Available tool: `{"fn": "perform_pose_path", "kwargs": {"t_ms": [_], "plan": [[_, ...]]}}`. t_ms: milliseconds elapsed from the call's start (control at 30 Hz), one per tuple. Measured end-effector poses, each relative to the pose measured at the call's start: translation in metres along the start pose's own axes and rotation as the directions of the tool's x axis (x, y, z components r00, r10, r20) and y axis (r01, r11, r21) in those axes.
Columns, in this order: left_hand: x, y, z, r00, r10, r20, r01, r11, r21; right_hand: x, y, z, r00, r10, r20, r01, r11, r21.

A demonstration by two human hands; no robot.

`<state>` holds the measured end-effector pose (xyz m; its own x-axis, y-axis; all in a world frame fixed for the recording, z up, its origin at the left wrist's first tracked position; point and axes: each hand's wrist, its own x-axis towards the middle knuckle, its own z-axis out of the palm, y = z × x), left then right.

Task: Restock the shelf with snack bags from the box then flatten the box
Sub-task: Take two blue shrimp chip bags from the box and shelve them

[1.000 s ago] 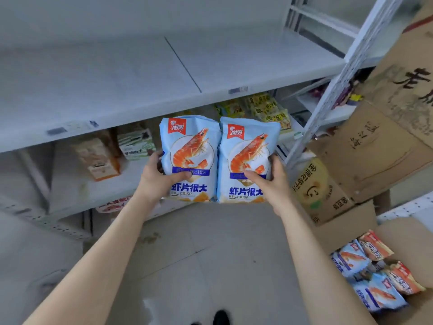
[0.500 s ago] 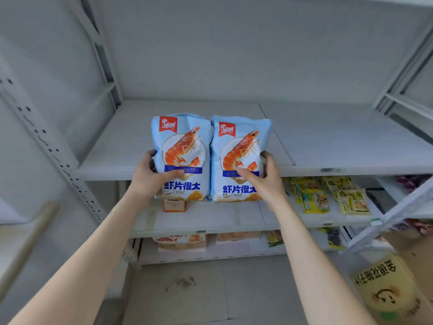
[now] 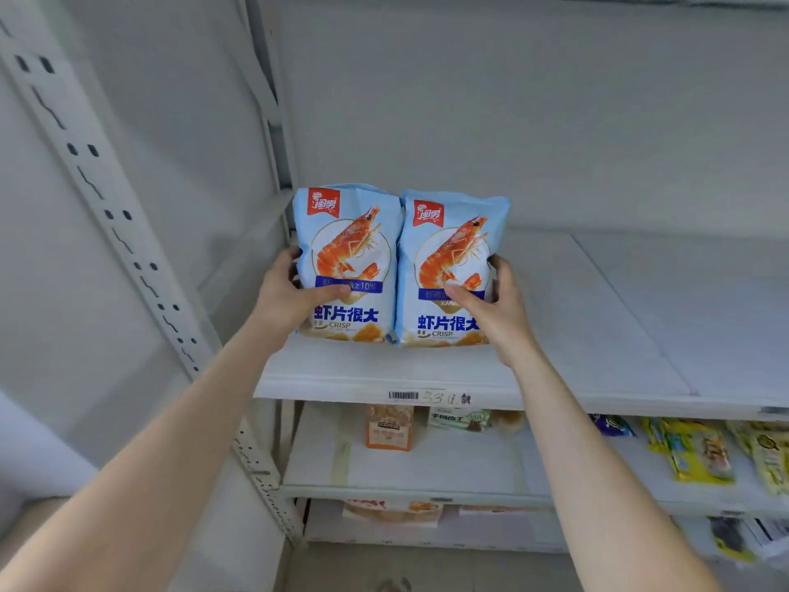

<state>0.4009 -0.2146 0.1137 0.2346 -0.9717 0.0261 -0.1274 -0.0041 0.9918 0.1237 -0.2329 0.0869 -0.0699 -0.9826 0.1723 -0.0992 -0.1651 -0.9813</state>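
Observation:
Two light-blue prawn-crisp snack bags stand upright side by side at the left end of a white shelf [image 3: 597, 369]. My left hand [image 3: 286, 296] grips the left snack bag [image 3: 350, 241] by its left edge, thumb across the front. My right hand [image 3: 491, 305] grips the right snack bag [image 3: 448, 249] by its right edge. The bags' bottoms are at or just above the shelf surface; I cannot tell whether they touch it. The box is out of view.
A perforated white upright [image 3: 106, 207] runs along the left. The shelf below holds an orange carton [image 3: 389, 427], a green packet [image 3: 459, 420] and yellow packets [image 3: 696, 450]. Further packets lie on the lowest shelf [image 3: 393, 510]. The shelf to the right of the bags is bare.
Both hands carried the two bags up from in front of the lower shelves onto the left end of the upper shelf. The view swung left; the box and cardboard left the frame.

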Motion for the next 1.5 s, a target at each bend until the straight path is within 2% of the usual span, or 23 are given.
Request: {"fn": "perform_pose_path", "kwargs": {"t_ms": [267, 500, 1000, 1200, 1333, 1500], "plan": [[0.073, -0.013, 0.0, 1.0, 0.005, -0.028, -0.008, 0.996, -0.084, 0.081, 0.019, 0.041, 0.999, -0.036, 0.024, 0.035, 0.999, 0.041], [0.146, -0.035, 0.006, 0.995, 0.079, -0.057, -0.085, 0.991, -0.106, 0.152, 0.048, 0.067, 0.998, -0.065, -0.001, 0.065, 0.997, 0.04], [0.309, -0.062, 0.021, 0.986, 0.149, -0.074, -0.156, 0.984, -0.084, 0.3, 0.098, 0.115, 0.983, -0.167, -0.072, 0.169, 0.985, 0.02], [0.356, -0.073, 0.02, 0.982, 0.161, -0.094, -0.164, 0.986, -0.031, 0.341, 0.115, 0.129, 0.984, -0.166, -0.071, 0.169, 0.985, 0.031], [0.373, -0.08, 0.019, 0.984, 0.135, -0.118, -0.142, 0.988, -0.058, 0.359, 0.12, 0.14, 0.987, -0.15, -0.063, 0.151, 0.988, 0.024], [0.396, -0.085, 0.022, 0.984, 0.155, -0.084, -0.154, 0.988, 0.019, 0.376, 0.122, 0.149, 0.987, -0.139, -0.078, 0.135, 0.989, -0.054]]}}
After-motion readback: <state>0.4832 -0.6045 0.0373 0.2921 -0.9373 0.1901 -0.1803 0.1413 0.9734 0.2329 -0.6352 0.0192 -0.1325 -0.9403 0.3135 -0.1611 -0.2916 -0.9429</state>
